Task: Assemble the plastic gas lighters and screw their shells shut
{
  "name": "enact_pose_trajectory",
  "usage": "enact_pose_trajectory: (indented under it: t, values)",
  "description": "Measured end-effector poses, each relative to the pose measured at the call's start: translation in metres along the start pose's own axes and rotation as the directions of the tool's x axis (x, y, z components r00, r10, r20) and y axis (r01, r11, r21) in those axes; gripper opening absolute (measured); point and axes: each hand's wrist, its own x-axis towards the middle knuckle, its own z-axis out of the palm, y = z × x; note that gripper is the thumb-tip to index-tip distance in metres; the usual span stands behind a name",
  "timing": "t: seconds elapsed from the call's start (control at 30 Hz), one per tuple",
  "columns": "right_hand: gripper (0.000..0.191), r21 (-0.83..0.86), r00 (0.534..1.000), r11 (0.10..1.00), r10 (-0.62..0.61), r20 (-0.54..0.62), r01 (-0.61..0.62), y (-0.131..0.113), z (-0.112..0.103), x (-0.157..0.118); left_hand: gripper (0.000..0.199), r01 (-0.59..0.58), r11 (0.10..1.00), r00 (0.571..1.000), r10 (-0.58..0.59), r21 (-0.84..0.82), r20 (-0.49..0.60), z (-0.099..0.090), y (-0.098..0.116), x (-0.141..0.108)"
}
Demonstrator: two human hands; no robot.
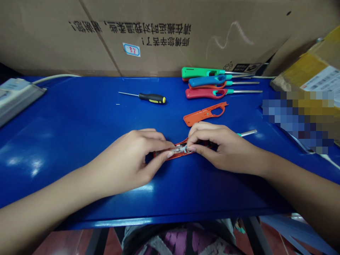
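Observation:
On the blue table, an opened orange lighter shell lies between my hands with its inner side up. Inside it sits a clear fuel tank, with a small pale fitting at its right end. My left hand is closed, thumb and fingertips gripping the tank's left part. At the right end of the tank, my right hand pinches at the fitting; what is between its fingertips is too small to tell. A metal lighter tube sticks out behind my right hand. Just beyond lies the separate orange shell half.
Several assembled long-necked lighters lie stacked at the back right. A black and yellow screwdriver lies at back centre. A large cardboard box walls off the far edge. A power strip stands left, a taped carton right.

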Motion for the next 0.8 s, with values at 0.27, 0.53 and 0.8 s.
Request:
enact_pose_trajectory:
  t: [0.27, 0.53, 0.8]
  values:
    - [0.010, 0.026, 0.999, 1.000, 0.013, -0.050, -0.011, -0.0019, -0.0006, 0.0001, 0.024, -0.001, 0.999, 1.000, 0.001, 0.033, -0.009, -0.0037, 0.0016, -0.0002]
    - [0.007, 0.037, 0.996, 0.998, -0.052, -0.067, 0.055, 0.0038, -0.0026, 0.0006, 0.025, 0.003, 0.999, 1.000, -0.002, 0.046, -0.020, -0.0048, 0.0007, -0.0025]
    - [0.010, 0.005, 0.983, 0.990, -0.139, -0.116, 0.140, 0.0061, 0.0019, 0.0006, 0.025, 0.000, 1.000, 1.000, 0.000, 0.021, -0.021, -0.0047, 0.0018, -0.0019]
